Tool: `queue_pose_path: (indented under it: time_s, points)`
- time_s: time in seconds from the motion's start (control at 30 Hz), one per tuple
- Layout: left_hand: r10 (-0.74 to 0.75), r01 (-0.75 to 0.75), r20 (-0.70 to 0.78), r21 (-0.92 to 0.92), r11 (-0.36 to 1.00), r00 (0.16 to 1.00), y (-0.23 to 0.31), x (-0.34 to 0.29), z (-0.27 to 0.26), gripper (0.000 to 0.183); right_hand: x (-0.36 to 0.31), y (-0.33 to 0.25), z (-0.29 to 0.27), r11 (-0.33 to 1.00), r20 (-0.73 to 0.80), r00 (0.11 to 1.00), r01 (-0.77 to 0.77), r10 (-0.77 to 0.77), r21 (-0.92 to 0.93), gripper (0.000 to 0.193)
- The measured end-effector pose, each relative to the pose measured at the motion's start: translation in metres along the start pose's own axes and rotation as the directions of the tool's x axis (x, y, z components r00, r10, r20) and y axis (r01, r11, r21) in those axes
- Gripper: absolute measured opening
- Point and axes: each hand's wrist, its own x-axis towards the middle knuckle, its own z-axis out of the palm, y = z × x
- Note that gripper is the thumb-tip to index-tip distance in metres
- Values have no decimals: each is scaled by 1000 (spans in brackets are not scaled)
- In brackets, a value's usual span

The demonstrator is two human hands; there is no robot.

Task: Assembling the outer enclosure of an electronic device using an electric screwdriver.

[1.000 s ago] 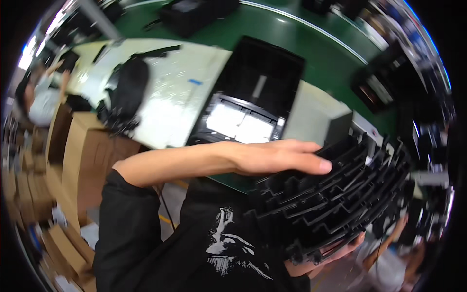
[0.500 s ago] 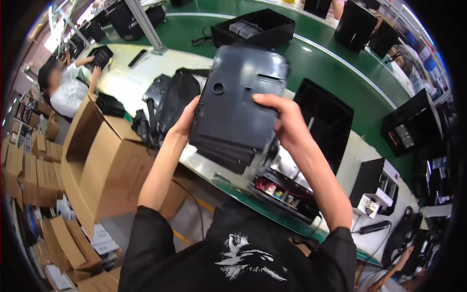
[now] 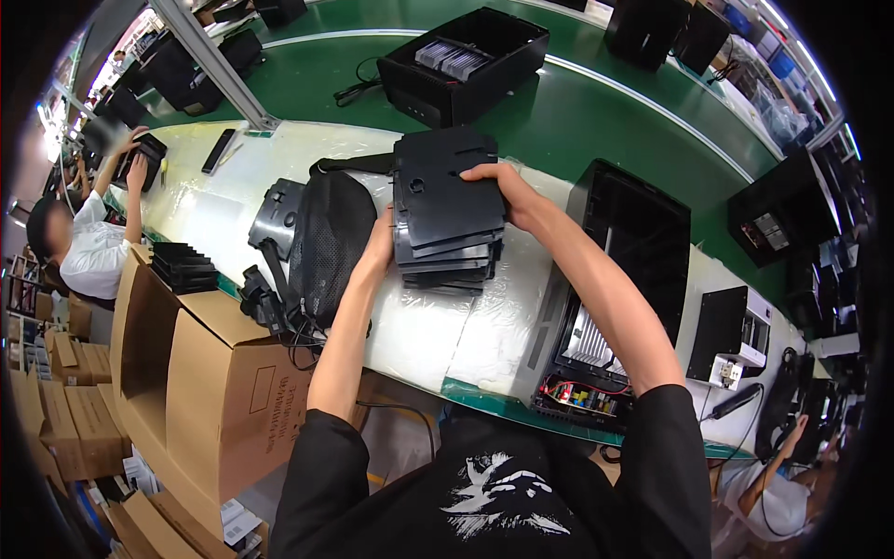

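From the head, 1 fisheye view looks down and forward at the hands point(image 3: 512, 194), nearby.

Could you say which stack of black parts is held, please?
The stack between left hand and right hand; the other stack sits near the cardboard box.

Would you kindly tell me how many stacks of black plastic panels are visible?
2 discernible: the held stack between the left hand and right hand, and a second stack by the open cardboard box at left. More may be hidden.
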Motion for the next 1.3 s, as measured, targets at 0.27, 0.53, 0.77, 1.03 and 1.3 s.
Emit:
queue_pose_path:
  time_s: [0.27, 0.53, 0.77, 1.03, 1.3]
  points:
    - [425, -394, 73, 542, 742, 902, -21, -3, 5, 36, -18, 8, 10, 957, -223, 937, 231, -268, -176, 46]
    - [383, -352, -154, 194, 916, 911, -4, -19, 6, 47, 14, 17, 8, 948, -190, 961, 140, -199, -285, 72]
    - [574, -384, -84, 664, 642, 815, 4, -40, 14, 45, 12, 28, 9, 801, -408, 839, 54, -359, -596, 98]
    - [383, -333, -119, 310, 891, 916, 2, -27, 12, 53, -11, -2, -9, 832, -116, 990, 1, -79, -554, 102]
    - [324, -293, -178, 179, 939, 929, 6, -42, 10, 45, 0, 34, 4, 722, -264, 959, -111, -102, -683, 114]
